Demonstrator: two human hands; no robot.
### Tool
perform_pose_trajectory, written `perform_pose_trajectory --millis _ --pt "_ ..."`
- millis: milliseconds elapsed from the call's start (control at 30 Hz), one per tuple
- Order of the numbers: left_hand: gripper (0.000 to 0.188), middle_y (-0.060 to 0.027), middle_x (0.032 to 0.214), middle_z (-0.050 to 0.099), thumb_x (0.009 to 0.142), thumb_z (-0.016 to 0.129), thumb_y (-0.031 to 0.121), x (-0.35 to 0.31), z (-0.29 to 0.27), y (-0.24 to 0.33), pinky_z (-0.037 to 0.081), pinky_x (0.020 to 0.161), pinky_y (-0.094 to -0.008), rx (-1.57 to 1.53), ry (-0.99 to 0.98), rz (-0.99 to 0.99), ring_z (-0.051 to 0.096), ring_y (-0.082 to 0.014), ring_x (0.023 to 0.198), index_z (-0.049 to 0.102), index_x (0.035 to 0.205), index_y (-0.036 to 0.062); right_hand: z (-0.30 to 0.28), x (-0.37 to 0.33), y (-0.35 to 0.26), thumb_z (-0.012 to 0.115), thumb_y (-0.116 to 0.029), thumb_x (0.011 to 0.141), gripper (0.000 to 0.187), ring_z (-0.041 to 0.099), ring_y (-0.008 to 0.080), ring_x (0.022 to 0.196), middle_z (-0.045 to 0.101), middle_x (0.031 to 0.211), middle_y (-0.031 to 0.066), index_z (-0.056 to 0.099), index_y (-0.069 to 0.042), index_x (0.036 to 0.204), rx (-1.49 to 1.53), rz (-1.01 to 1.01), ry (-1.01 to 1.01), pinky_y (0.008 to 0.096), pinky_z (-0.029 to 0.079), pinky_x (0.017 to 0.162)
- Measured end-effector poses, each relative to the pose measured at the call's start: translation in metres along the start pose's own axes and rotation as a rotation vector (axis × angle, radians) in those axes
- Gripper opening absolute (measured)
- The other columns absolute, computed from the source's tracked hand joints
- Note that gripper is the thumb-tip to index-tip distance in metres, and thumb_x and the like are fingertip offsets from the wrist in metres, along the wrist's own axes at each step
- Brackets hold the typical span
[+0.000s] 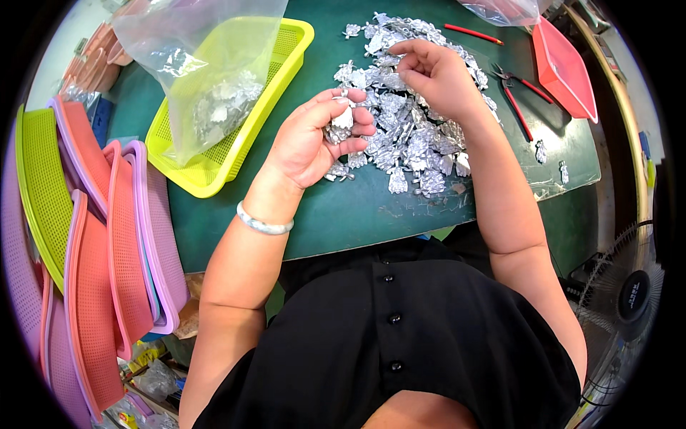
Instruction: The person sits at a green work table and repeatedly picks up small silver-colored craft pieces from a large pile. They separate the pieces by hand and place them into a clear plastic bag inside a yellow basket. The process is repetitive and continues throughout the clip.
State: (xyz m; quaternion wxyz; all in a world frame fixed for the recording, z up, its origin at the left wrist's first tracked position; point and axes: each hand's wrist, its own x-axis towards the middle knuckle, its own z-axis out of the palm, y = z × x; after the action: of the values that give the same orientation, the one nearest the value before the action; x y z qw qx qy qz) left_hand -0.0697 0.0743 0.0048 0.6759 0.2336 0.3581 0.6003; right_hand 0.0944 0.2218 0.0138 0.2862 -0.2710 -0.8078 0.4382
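Note:
My left hand (314,132) is turned palm up with fingers curled around a small silver metal charm (343,120); its thumb presses on the piece. A pale bangle (263,220) circles that wrist. Over the far part of a heap of similar silver charms (411,132) hovers my right hand (439,75), its fingers loosely bent and apart, with no piece visible in them. Left of the heap, a clear plastic bag (193,79) holding more silver pieces (229,100) rests in a lime-green basket (232,161).
Red-handled pliers (516,100), a red pencil-like stick (473,33) and a pink tray (563,71) lie right of the heap on the green table (336,225). Two loose charms (541,151) are near its right edge. Stacked baskets (93,300) crowd the left; a fan (632,297) stands lower right.

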Motion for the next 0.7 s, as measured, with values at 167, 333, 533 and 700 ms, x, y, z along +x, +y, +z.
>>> perform_pose_trajectory --millis 167,333,533,700 --pt "0.031 -0.0161 0.094 0.060 0.089 0.040 0.017 0.000 -0.001 0.002 0.053 0.072 -0.0352 -0.106 -0.059 -0.008 0.061 -0.0272 0.086 0.045 0.113 -0.0022 0.000 -0.001 -0.007 0.058 0.001 0.075 0.030 0.053 0.0041 0.071 0.057 0.079 -0.0003 0.055 0.002 0.105 0.228 0.041 -0.025 0.0177 0.042 0.062" --pt "0.031 -0.0166 0.096 0.059 0.089 0.042 0.018 0.002 -0.006 0.001 0.053 0.075 -0.0381 -0.204 -0.126 -0.018 0.060 -0.0287 0.088 0.046 0.112 -0.0022 0.000 -0.003 -0.014 0.060 0.000 0.074 0.031 0.054 0.0061 0.071 0.059 0.080 0.0017 0.055 0.003 0.104 0.382 0.089 -0.070 0.0198 0.043 0.061" --pt "0.017 -0.0071 0.078 0.056 0.085 0.053 0.015 -0.001 0.003 -0.001 0.049 0.063 -0.0285 -0.038 0.053 0.026 0.056 -0.0186 0.073 0.050 0.098 0.0043 0.003 -0.006 -0.019 0.062 -0.002 0.074 0.031 0.055 0.0084 0.070 0.059 0.080 0.0034 0.055 0.003 0.104 0.548 0.149 -0.109 0.0214 0.044 0.061" --pt "0.011 -0.0013 0.070 0.050 0.085 0.056 0.016 -0.002 0.013 -0.002 0.036 0.051 -0.0208 0.121 0.167 0.069 0.048 -0.0104 0.062 0.052 0.091 0.0078 0.010 -0.009 -0.022 0.062 -0.002 0.075 0.032 0.057 0.0105 0.068 0.060 0.081 0.0052 0.054 0.003 0.106 0.649 0.186 -0.153 0.0230 0.047 0.062"
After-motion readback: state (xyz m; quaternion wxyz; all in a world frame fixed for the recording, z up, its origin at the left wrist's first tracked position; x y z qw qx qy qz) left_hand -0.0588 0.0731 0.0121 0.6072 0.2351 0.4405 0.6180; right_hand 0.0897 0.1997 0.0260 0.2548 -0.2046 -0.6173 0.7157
